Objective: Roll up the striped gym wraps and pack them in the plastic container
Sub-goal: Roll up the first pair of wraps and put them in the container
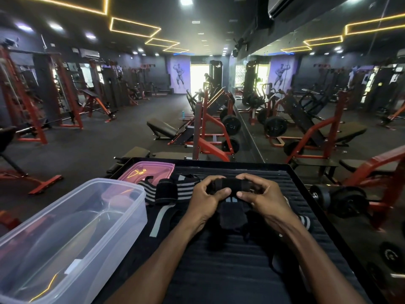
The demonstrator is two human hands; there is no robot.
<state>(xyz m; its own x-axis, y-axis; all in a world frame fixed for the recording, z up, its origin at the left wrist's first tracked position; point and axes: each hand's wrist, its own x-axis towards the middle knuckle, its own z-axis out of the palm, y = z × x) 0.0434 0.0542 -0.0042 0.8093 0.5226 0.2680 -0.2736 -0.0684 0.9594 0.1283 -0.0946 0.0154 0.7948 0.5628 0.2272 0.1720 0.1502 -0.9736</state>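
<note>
Both my left hand [205, 197] and right hand [262, 197] pinch the wrap [228, 187]; I should roll it tight, edges aligned.

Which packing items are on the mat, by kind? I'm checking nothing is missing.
Striped wraps: 3, one in both hands, one loose by the lid, one part hidden under the right arm
Clear container: 1
Pink lid: 1
Total: 5

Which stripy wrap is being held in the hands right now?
The black wrap gripped between the left hand and right hand. The striped wrap beside the clear container lies untouched.
</note>
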